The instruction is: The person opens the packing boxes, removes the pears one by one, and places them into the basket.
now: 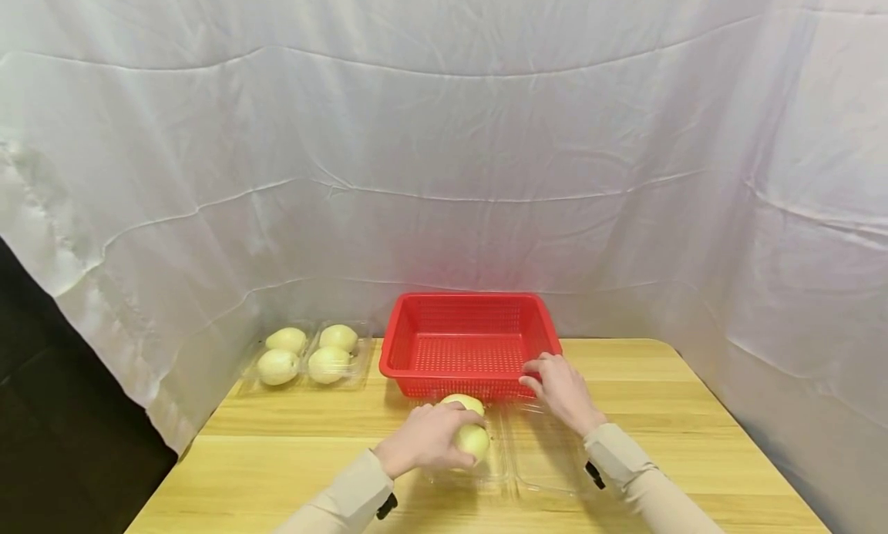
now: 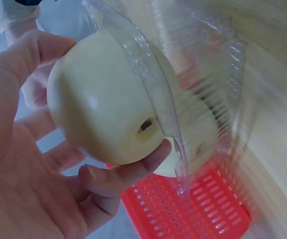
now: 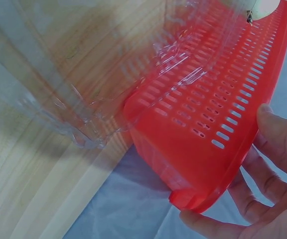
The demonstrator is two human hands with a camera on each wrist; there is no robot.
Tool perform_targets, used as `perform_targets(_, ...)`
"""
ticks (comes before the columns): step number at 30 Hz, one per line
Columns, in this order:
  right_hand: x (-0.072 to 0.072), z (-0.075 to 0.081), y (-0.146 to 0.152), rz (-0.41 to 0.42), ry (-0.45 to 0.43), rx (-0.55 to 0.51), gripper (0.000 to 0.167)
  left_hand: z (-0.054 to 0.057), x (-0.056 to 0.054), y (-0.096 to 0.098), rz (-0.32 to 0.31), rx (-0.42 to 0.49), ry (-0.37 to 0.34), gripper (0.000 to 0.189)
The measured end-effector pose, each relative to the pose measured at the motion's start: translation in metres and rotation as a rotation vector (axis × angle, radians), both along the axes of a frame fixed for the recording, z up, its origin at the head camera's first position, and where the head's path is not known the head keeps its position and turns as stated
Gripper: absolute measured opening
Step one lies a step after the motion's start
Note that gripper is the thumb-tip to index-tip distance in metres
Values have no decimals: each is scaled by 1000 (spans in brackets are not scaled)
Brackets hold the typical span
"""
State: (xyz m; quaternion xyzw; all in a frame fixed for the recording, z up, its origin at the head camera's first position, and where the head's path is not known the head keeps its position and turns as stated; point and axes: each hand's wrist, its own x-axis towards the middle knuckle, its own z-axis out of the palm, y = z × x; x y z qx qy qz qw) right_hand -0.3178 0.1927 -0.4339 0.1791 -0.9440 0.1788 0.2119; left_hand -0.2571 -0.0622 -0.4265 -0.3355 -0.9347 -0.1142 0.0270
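My left hand [image 1: 433,438] grips a pale yellow pear [image 1: 473,444], its thumb and fingers curled round the sides. In the left wrist view the container's clear edge crosses in front of this pear [image 2: 103,99]. A second pear [image 1: 463,403] sits just behind it in the clear plastic clamshell [image 1: 509,465], whose other half lies unfolded to the right. At the front right corner of the red basket [image 1: 458,375] is my right hand [image 1: 563,387], fingers spread and loosely bent, thumb tip right at the rim. Its other fingertips are partly hidden behind that rim [image 3: 243,154].
Two more clear clamshells stand at the back left, one with two pears [image 1: 284,353] and the other with two pears [image 1: 333,354]. The basket's slotted floor shows bare. Behind the wooden table [image 1: 305,457] hangs a pale curtain [image 1: 444,172].
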Motion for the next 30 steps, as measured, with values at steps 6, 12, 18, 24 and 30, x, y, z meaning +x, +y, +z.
perform_targets(6, -1, -1, 0, -3, -7, -4, 18, 1, -2, -4, 23, 109, -32, 54)
perform_targets(12, 0, 0, 0, 1, -26, -1, 20, 5, -5, -8, 34, 179, -35, 55)
perform_targets(18, 0, -1, 1, 0, -18, 3, 20, 6, -10, -12, 63, 217, -27, 51)
perform_targets(24, 0, 0, 0, -7, -17, 12, 17, 10, -21, -18, 140, 337, -49, 49)
perform_targets(30, 1, 1, -1, -28, -25, 40, 17, 15, -33, -30, 205, 541, -73, 46)
